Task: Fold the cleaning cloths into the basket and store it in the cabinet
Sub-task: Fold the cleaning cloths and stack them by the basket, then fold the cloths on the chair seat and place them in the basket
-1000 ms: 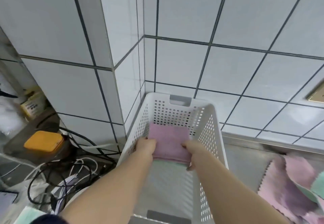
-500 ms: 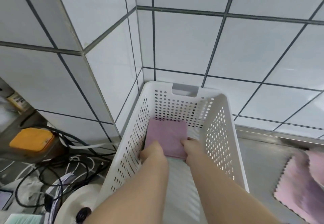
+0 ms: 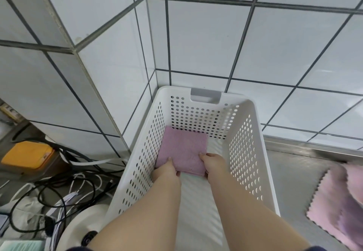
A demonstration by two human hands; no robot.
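White tiled corner wall (image 3: 196, 44) behind; steel surface (image 3: 290, 172) below. Perforated white basket (image 3: 253, 152) set in corner. Folded pink cloth (image 3: 183, 148) flat on basket floor, far end. Left hand (image 3: 167, 169) and right hand (image 3: 213, 161) fingers pinching cloth's near edge. Loose pink cloths (image 3: 337, 205) at right.

Folded pink cloth (image 3: 183, 148) lies flat in the perforated white basket's (image 3: 253, 152) far-left corner.
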